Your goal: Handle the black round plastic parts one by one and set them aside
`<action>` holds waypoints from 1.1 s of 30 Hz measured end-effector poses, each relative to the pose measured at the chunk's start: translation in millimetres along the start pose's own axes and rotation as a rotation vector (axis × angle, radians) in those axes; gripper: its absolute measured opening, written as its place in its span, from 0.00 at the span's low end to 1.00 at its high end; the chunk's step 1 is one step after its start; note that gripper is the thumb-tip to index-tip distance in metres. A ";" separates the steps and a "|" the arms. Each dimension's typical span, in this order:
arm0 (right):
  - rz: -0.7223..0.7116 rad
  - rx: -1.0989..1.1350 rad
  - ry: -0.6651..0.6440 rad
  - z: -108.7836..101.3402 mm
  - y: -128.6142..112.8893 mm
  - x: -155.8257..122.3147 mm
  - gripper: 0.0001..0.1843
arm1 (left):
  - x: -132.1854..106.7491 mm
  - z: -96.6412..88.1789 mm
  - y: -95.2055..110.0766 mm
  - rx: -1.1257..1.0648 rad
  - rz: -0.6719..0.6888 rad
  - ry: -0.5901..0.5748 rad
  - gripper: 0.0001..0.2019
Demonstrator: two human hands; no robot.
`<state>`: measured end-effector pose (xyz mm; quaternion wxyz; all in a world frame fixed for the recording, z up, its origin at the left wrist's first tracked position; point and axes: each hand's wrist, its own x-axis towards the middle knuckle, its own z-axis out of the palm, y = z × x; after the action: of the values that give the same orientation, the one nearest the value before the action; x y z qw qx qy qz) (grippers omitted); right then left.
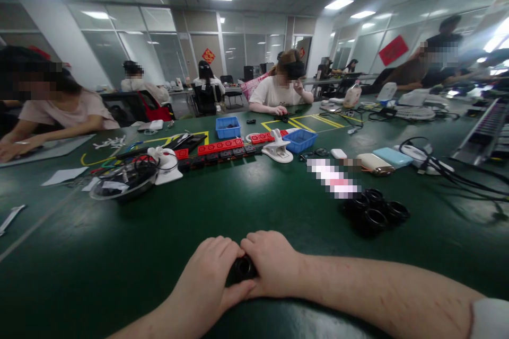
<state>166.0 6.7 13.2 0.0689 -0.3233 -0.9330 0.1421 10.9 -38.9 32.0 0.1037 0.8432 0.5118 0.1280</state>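
My left hand (210, 275) and my right hand (272, 262) rest together on the green table (159, 238) near its front edge. Both are curled round a small black ring-shaped part (243, 269) held between them; only its dark rim shows between the thumbs. A pile of several similar black rings (376, 211) lies on the table to the right, an arm's length beyond my right hand.
A clear dish holding black cables (125, 180) and a white clip stand (167, 165) sit at the left. A row of red and black blocks (222, 151), two blue bins (227, 127), phones and cables lie farther back. Other people sit across and at the left.
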 end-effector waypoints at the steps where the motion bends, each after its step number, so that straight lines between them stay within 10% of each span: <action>1: -0.040 0.006 0.022 -0.6 2.1 -0.3 0.29 | -0.7 0.9 -0.6 0.008 0.008 0.024 0.11; 6: -0.379 0.250 -0.010 -10.0 20.7 2.0 0.33 | -6.7 -12.6 -8.9 -0.085 0.172 0.038 0.23; 13: -0.603 0.468 -0.127 -12.4 37.6 14.4 0.13 | -6.1 -34.3 -2.4 -0.186 0.364 -0.201 0.23; 25: -0.175 0.112 0.139 9.1 13.7 4.1 0.26 | -5.0 -4.7 2.5 0.073 0.057 0.061 0.10; 33: -0.265 0.153 0.107 4.1 14.6 1.7 0.36 | -6.4 -9.8 0.7 -0.001 0.076 0.073 0.14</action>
<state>172.3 17.8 4.8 0.1612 -0.1981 -0.9490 0.1849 5.4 -44.4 40.7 0.0803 0.8568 0.4827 0.1628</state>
